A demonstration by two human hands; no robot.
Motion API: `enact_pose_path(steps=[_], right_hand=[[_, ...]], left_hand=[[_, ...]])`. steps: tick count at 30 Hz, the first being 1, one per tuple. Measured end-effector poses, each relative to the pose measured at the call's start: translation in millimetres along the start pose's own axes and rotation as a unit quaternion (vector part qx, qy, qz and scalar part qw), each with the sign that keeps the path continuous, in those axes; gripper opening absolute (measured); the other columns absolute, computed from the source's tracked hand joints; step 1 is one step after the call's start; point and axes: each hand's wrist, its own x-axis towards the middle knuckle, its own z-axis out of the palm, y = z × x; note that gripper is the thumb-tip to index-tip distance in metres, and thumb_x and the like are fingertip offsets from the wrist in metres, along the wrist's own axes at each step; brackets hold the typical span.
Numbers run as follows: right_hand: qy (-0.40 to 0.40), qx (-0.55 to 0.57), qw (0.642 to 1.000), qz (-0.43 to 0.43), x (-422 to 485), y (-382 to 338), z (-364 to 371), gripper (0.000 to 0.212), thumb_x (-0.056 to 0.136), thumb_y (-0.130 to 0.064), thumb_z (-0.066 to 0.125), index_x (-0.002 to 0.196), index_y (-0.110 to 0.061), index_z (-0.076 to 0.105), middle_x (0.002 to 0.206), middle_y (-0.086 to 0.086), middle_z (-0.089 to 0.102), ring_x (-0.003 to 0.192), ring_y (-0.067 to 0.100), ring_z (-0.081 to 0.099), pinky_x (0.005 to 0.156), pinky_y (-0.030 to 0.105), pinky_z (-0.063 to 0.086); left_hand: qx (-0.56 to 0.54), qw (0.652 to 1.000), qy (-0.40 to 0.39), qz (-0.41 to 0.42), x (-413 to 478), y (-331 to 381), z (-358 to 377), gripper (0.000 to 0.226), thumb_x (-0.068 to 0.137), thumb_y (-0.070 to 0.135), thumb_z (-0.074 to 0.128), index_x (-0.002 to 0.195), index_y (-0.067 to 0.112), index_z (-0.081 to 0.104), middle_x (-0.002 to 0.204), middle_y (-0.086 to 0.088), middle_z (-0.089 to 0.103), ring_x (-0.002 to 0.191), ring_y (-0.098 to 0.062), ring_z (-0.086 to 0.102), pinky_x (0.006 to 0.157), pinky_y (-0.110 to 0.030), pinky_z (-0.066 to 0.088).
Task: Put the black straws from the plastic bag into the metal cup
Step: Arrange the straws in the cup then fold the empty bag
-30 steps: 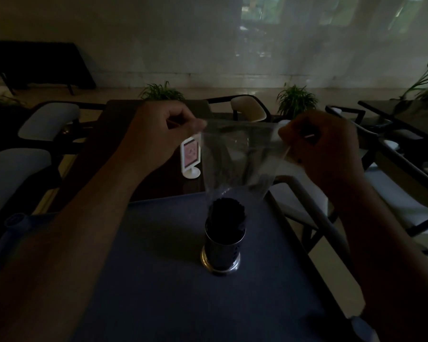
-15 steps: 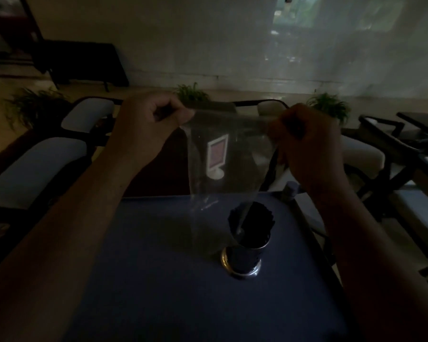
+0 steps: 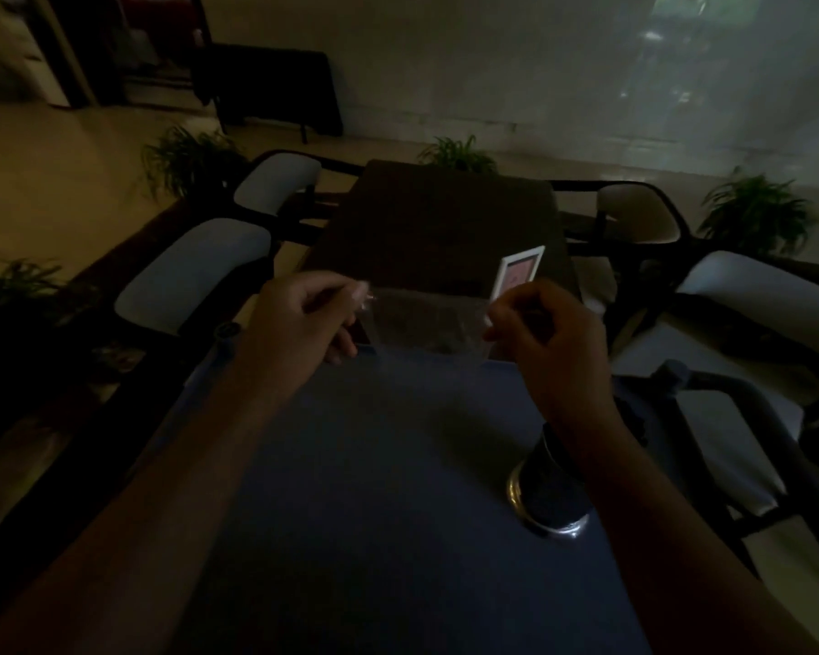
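Note:
The scene is very dim. My left hand (image 3: 303, 319) and my right hand (image 3: 549, 338) each pinch a top corner of the clear plastic bag (image 3: 426, 328), which hangs between them above the far part of the blue table (image 3: 374, 489); I see nothing inside it. The metal cup (image 3: 547, 494) stands on the table's right side, under my right forearm. My arm hides the cup's mouth, and the black straws (image 3: 632, 416) show only as a dark edge beside my wrist.
A small white-framed sign (image 3: 516, 271) stands on the dark table (image 3: 436, 219) beyond. Padded chairs (image 3: 195, 271) flank both tables, and a dark armrest (image 3: 748, 404) runs along the right. Potted plants line the floor behind.
The bag and both hands have moved left, off the cup, which now sits under my right forearm. The view has swung left and down.

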Motion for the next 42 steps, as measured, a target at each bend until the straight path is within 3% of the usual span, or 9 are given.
enact_pose_path(steps=[4,9,13,19,23,26,31,37,42], right_hand=[[-0.044,0.037,0.998,0.021,-34,1,9,0.015,0.094,-0.043,0.054,0.100,-0.032,0.062,0.095,-0.011,0.067,0.090,0.010,0.069,0.072,0.020,0.056],[-0.058,0.057,0.991,0.109,-93,29,31,0.012,0.091,-0.015,0.061,0.093,-0.023,0.070,0.091,-0.007,0.072,0.086,0.007,0.070,0.073,0.015,0.053],[-0.068,0.038,0.976,0.206,-146,66,51,0.030,0.085,0.006,0.066,0.085,-0.023,0.071,0.089,-0.012,0.073,0.081,0.002,0.069,0.070,0.012,0.052],[-0.138,-0.031,0.945,0.296,-213,107,63,0.039,0.082,0.002,0.070,0.083,-0.036,0.072,0.087,-0.011,0.075,0.082,0.002,0.071,0.074,0.023,0.056],[-0.174,-0.059,0.934,0.308,-235,111,63,0.042,0.082,0.000,0.072,0.082,-0.042,0.068,0.083,-0.015,0.073,0.080,-0.003,0.068,0.072,0.015,0.051],[-0.184,-0.095,0.926,0.315,-231,110,61,0.034,0.083,-0.008,0.070,0.080,-0.042,0.070,0.080,-0.023,0.071,0.077,-0.006,0.066,0.071,0.015,0.051],[-0.187,-0.200,0.935,0.225,-198,101,60,0.016,0.086,-0.013,0.064,0.081,-0.027,0.070,0.078,-0.007,0.068,0.068,0.008,0.064,0.063,0.031,0.053],[-0.168,-0.192,0.963,0.088,-150,102,91,0.024,0.081,0.007,0.061,0.097,-0.010,0.067,0.100,0.007,0.063,0.075,0.020,0.063,0.062,0.033,0.052],[-0.277,-0.245,0.926,0.079,-144,127,115,0.036,0.086,-0.011,0.067,0.121,-0.010,0.061,0.121,0.014,0.060,0.104,0.030,0.062,0.087,0.037,0.053]], left_hand=[[-0.006,0.999,0.014,-0.038,-34,-22,-6,0.022,0.093,0.043,0.056,0.091,0.028,0.072,0.079,0.008,0.072,0.062,-0.009,0.069,0.049,-0.020,0.053],[-0.018,0.990,-0.015,-0.142,-85,-71,10,0.013,0.088,0.013,0.066,0.089,0.026,0.071,0.087,0.017,0.073,0.076,0.004,0.067,0.063,-0.007,0.050],[-0.002,0.966,-0.091,-0.240,-127,-121,24,0.025,0.090,0.015,0.066,0.100,0.037,0.066,0.096,0.007,0.073,0.091,-0.004,0.068,0.080,-0.025,0.054],[0.091,0.942,-0.157,-0.284,-183,-167,39,0.035,0.089,0.009,0.067,0.095,0.043,0.059,0.092,0.015,0.068,0.086,0.003,0.065,0.079,-0.020,0.054],[0.139,0.916,-0.228,-0.300,-198,-182,37,0.028,0.090,0.018,0.066,0.089,0.043,0.055,0.087,0.015,0.066,0.081,0.005,0.062,0.070,-0.012,0.049],[0.176,0.910,-0.255,-0.276,-192,-184,32,0.017,0.088,0.030,0.067,0.081,0.041,0.057,0.078,0.017,0.067,0.074,0.012,0.062,0.063,-0.006,0.045],[0.258,0.917,-0.225,-0.207,-156,-174,31,0.021,0.092,0.040,0.059,0.074,0.028,0.059,0.065,0.007,0.062,0.058,0.000,0.057,0.055,-0.015,0.041],[0.240,0.948,-0.207,-0.040,-113,-147,82,0.022,0.095,0.016,0.056,0.116,0.021,0.060,0.112,0.001,0.060,0.096,-0.009,0.056,0.078,-0.010,0.038],[0.285,0.914,-0.288,0.007,-112,-170,114,0.052,0.085,0.000,0.061,0.134,0.014,0.050,0.141,-0.005,0.045,0.127,-0.022,0.047,0.103,-0.024,0.036]])
